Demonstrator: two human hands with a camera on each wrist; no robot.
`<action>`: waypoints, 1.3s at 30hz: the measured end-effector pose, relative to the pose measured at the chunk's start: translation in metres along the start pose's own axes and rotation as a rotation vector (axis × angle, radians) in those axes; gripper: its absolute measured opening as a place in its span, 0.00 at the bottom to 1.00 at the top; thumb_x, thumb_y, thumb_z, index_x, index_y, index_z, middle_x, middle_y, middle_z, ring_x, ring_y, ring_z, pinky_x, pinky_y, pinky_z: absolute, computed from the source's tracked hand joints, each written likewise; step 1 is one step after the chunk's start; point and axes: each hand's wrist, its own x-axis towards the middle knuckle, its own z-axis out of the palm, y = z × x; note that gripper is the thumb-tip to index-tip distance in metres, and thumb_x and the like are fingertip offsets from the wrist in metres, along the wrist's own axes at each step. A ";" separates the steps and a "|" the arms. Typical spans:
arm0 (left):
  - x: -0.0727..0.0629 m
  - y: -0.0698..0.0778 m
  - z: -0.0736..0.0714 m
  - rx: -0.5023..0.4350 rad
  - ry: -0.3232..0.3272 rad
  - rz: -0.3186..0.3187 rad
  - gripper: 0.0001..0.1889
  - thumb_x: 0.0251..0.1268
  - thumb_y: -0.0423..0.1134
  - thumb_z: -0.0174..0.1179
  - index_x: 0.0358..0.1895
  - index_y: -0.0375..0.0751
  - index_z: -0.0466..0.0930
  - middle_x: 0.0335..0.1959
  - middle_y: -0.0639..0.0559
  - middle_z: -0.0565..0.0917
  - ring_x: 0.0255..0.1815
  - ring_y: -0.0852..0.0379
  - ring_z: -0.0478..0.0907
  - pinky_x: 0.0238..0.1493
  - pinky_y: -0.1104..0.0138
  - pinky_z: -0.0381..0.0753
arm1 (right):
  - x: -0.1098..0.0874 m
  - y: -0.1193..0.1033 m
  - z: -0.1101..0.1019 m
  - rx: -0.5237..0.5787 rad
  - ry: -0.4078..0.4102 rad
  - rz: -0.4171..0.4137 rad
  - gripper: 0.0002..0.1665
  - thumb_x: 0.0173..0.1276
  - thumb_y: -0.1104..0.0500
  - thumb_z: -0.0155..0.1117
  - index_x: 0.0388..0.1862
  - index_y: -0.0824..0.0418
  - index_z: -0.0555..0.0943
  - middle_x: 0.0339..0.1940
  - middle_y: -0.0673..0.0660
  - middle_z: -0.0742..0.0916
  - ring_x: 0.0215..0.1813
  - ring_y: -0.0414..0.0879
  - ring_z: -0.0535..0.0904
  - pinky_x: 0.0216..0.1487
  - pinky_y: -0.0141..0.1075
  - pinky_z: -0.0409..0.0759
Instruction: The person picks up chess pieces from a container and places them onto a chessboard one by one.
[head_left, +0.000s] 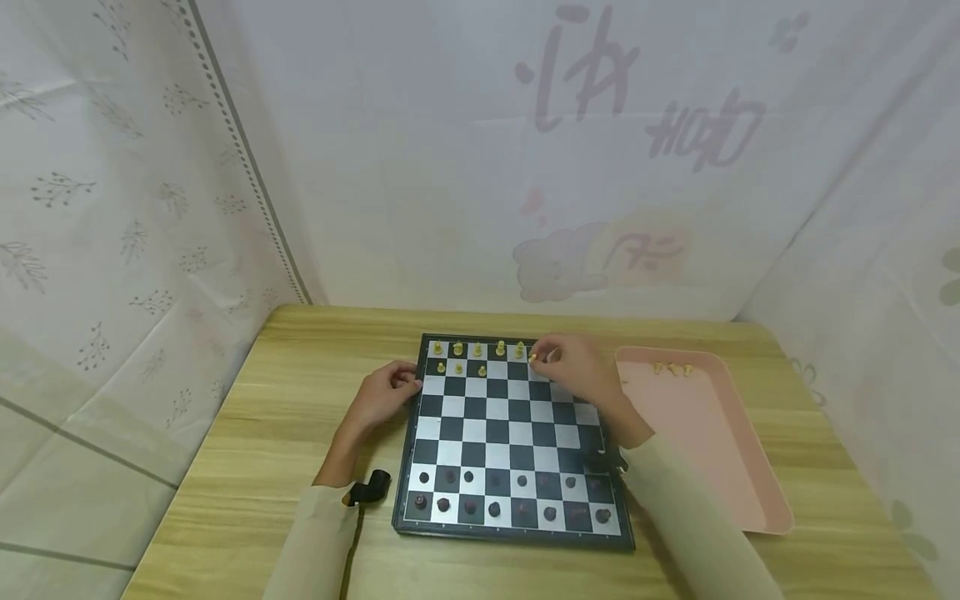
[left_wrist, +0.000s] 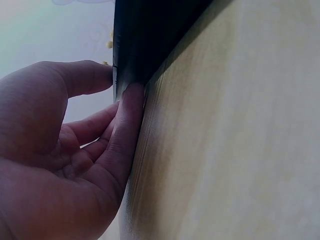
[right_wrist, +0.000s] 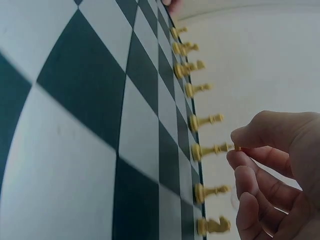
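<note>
A black-and-white chessboard lies on the table. My left hand grips its left edge near the far corner, with the thumb at the top edge and a finger low against the side. Over the far right part of the board, my right hand pinches a small yellow chess piece, mostly covered by the fingertips. Several yellow pieces stand along the far row, some hidden behind that hand in the head view. Three yellow pawns are in front of them.
Dark chess pieces fill two rows at the near side. Right of the board, a pink tray holds three yellow pieces near its far end. The wooden table meets a hanging cloth behind.
</note>
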 end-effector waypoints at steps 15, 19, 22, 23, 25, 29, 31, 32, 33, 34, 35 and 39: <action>-0.001 -0.002 0.000 0.009 -0.004 0.017 0.21 0.79 0.38 0.67 0.68 0.31 0.83 0.48 0.45 0.88 0.47 0.49 0.83 0.48 0.61 0.79 | 0.012 -0.023 0.035 -0.093 -0.058 -0.082 0.04 0.67 0.57 0.81 0.38 0.54 0.92 0.30 0.44 0.88 0.33 0.41 0.80 0.35 0.39 0.77; -0.003 -0.002 -0.001 0.005 -0.006 0.018 0.21 0.78 0.38 0.67 0.67 0.31 0.83 0.48 0.45 0.88 0.47 0.50 0.83 0.49 0.61 0.79 | 0.012 -0.024 0.041 -0.125 -0.061 -0.072 0.03 0.68 0.58 0.79 0.38 0.54 0.93 0.29 0.43 0.88 0.31 0.40 0.79 0.34 0.38 0.76; -0.004 -0.002 -0.001 0.000 -0.007 0.017 0.21 0.78 0.37 0.67 0.67 0.31 0.83 0.48 0.45 0.88 0.47 0.50 0.83 0.49 0.61 0.78 | 0.011 -0.025 0.043 -0.131 -0.059 -0.065 0.02 0.67 0.58 0.78 0.38 0.55 0.93 0.28 0.43 0.88 0.30 0.40 0.79 0.32 0.38 0.76; -0.004 -0.002 -0.002 -0.001 -0.008 0.017 0.21 0.78 0.37 0.67 0.67 0.31 0.83 0.48 0.45 0.88 0.47 0.50 0.83 0.49 0.61 0.78 | 0.010 -0.025 0.043 -0.131 -0.057 -0.061 0.03 0.67 0.58 0.79 0.38 0.55 0.93 0.28 0.43 0.88 0.30 0.41 0.79 0.32 0.38 0.76; -0.004 -0.001 -0.002 0.000 -0.008 0.019 0.20 0.78 0.37 0.67 0.67 0.31 0.83 0.48 0.45 0.88 0.47 0.50 0.83 0.49 0.60 0.79 | 0.009 -0.024 0.043 -0.134 -0.052 -0.058 0.03 0.67 0.57 0.79 0.39 0.54 0.93 0.28 0.42 0.88 0.32 0.41 0.79 0.35 0.39 0.76; -0.004 0.000 -0.001 0.008 -0.010 0.019 0.21 0.79 0.37 0.66 0.67 0.31 0.83 0.48 0.44 0.88 0.47 0.50 0.84 0.50 0.60 0.79 | 0.006 -0.018 0.036 -0.115 -0.037 -0.051 0.06 0.66 0.56 0.81 0.41 0.54 0.93 0.30 0.43 0.88 0.35 0.43 0.81 0.40 0.42 0.78; -0.004 0.000 -0.001 0.008 -0.009 0.020 0.21 0.79 0.38 0.66 0.67 0.31 0.83 0.48 0.44 0.88 0.47 0.50 0.84 0.50 0.60 0.79 | 0.004 -0.014 0.029 -0.098 -0.024 -0.044 0.07 0.67 0.56 0.80 0.42 0.55 0.93 0.31 0.44 0.89 0.36 0.44 0.82 0.41 0.44 0.79; -0.004 0.000 -0.001 0.008 -0.009 0.022 0.21 0.79 0.38 0.66 0.67 0.31 0.83 0.48 0.44 0.88 0.47 0.50 0.84 0.50 0.60 0.79 | 0.003 -0.011 0.026 -0.095 -0.016 -0.037 0.07 0.67 0.56 0.80 0.43 0.55 0.93 0.32 0.45 0.89 0.37 0.45 0.83 0.41 0.45 0.80; -0.004 0.000 -0.001 0.007 -0.007 0.020 0.21 0.79 0.38 0.66 0.67 0.31 0.83 0.48 0.44 0.88 0.47 0.49 0.83 0.50 0.60 0.79 | 0.001 -0.009 0.021 -0.092 -0.009 -0.029 0.08 0.68 0.55 0.79 0.43 0.55 0.93 0.33 0.45 0.89 0.38 0.45 0.84 0.42 0.45 0.80; -0.003 0.000 -0.001 0.005 -0.006 0.020 0.21 0.79 0.38 0.66 0.67 0.31 0.83 0.48 0.44 0.88 0.47 0.49 0.83 0.50 0.60 0.79 | 0.000 -0.005 0.017 -0.092 0.002 -0.023 0.08 0.69 0.55 0.78 0.44 0.55 0.92 0.34 0.46 0.90 0.38 0.46 0.84 0.41 0.45 0.81; -0.003 -0.001 -0.001 0.004 -0.005 0.022 0.21 0.79 0.38 0.66 0.67 0.31 0.83 0.48 0.44 0.88 0.47 0.49 0.83 0.49 0.60 0.79 | -0.001 -0.001 0.013 -0.094 0.011 -0.015 0.09 0.70 0.54 0.77 0.44 0.56 0.92 0.34 0.47 0.90 0.39 0.47 0.85 0.41 0.46 0.81; -0.001 -0.003 0.000 0.003 -0.003 0.024 0.21 0.78 0.38 0.67 0.67 0.31 0.83 0.48 0.44 0.88 0.47 0.49 0.84 0.49 0.60 0.79 | -0.011 0.014 -0.009 -0.080 0.033 0.056 0.12 0.75 0.51 0.72 0.48 0.57 0.91 0.41 0.53 0.92 0.43 0.52 0.85 0.43 0.47 0.83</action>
